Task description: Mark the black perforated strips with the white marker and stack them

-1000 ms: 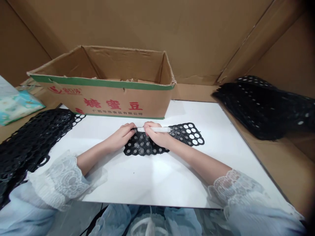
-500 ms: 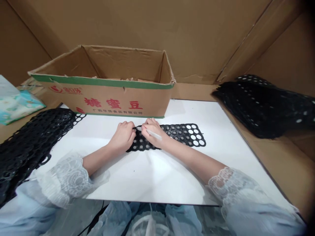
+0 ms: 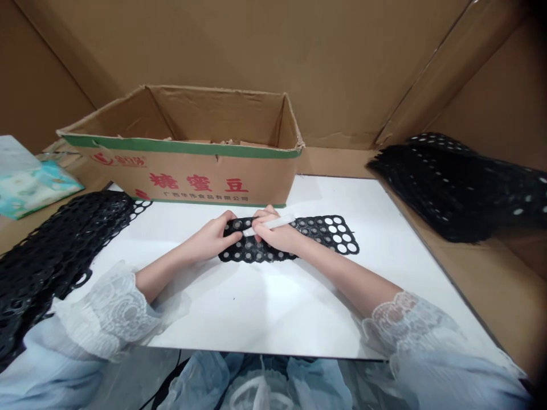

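Note:
A black rubber-like sheet (image 3: 314, 232) with rows of round cells lies flat on the white board. Cells at its right end are open holes showing white; most others have greyish centres. At the sheet's left end, my left hand (image 3: 212, 238) pinches it with thumb and fingers. Wrapped in my right hand (image 3: 276, 232) is a white pen-like tool (image 3: 281, 221), held slanted over the sheet. Its tip points left toward my left thumb, over the left part of the sheet. The right hand covers some of the middle cells.
A cardboard box (image 3: 192, 149) with a green rim stands behind the sheet. Black perforated sheets are piled at the left (image 3: 55, 245), and another dark pile (image 3: 453, 188) lies at the right. A floral packet (image 3: 38, 185) sits at the far left. Cardboard walls surround the white board (image 3: 265, 307).
My right hand has turned, so the white tool now slants up to the right instead of down. The left hand's fingers have spread somewhat along the sheet's left end. The camera view has shifted slightly.

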Motion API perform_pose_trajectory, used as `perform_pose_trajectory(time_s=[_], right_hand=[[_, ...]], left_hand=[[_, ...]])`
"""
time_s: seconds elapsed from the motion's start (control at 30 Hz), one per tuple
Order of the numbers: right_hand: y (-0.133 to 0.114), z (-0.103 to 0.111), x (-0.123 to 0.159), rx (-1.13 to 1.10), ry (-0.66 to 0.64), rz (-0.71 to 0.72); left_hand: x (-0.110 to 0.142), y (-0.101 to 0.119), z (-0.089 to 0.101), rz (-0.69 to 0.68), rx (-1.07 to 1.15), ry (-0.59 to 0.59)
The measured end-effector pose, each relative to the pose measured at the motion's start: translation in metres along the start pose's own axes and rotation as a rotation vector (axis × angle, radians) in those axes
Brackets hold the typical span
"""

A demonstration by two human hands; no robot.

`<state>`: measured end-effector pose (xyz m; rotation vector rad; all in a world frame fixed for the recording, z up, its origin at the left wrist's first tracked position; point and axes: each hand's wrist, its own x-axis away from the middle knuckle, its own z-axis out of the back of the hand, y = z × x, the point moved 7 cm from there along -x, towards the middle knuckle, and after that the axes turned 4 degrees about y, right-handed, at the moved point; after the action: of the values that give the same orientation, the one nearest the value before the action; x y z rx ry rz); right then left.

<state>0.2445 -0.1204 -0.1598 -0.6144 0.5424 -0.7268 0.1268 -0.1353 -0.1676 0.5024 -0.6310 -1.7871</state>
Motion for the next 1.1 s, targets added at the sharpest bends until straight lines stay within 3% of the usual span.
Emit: perform_pose_trajectory(time_s=[0.13,0.23,0.43,0.7,0.9,0.97,1.07,1.1], right_hand=[[0.003,-0.002,0.002,-0.097,0.011,-0.01],[0.002,-0.001,0.002,-0.042,0.048,-0.012],[-0.003,-0.004,0.005,0.095,0.082,0.043],[-0.004,-0.013,0.006,0.427,0.165,0.082],[0.002,-0.002,0.002,0.1,0.089,-0.043],[-0.003,0.009,0.006,-0.015,0.187,-0.049],[-0.018,0.026,0.019,-0.108,0.474,0.06],[-0.021,0.024,0.021,-0.151,0.478,0.086]], left_hand=[[-0.001,-0.003,-0.002,-0.021,-0.044,-0.073],[-0.003,-0.007,-0.002,-0.012,-0.068,-0.083],[-0.002,-0.009,0.0,0.059,-0.07,-0.012],[0.004,-0.003,-0.001,0.058,-0.26,0.087],[0.0,-0.011,0.004,0.059,-0.093,0.022],[-0.003,-0.013,0.01,0.054,-0.054,0.066],[-0.004,-0.016,0.016,0.053,0.066,0.125],[-0.004,-0.017,0.017,0.067,0.128,0.129]])
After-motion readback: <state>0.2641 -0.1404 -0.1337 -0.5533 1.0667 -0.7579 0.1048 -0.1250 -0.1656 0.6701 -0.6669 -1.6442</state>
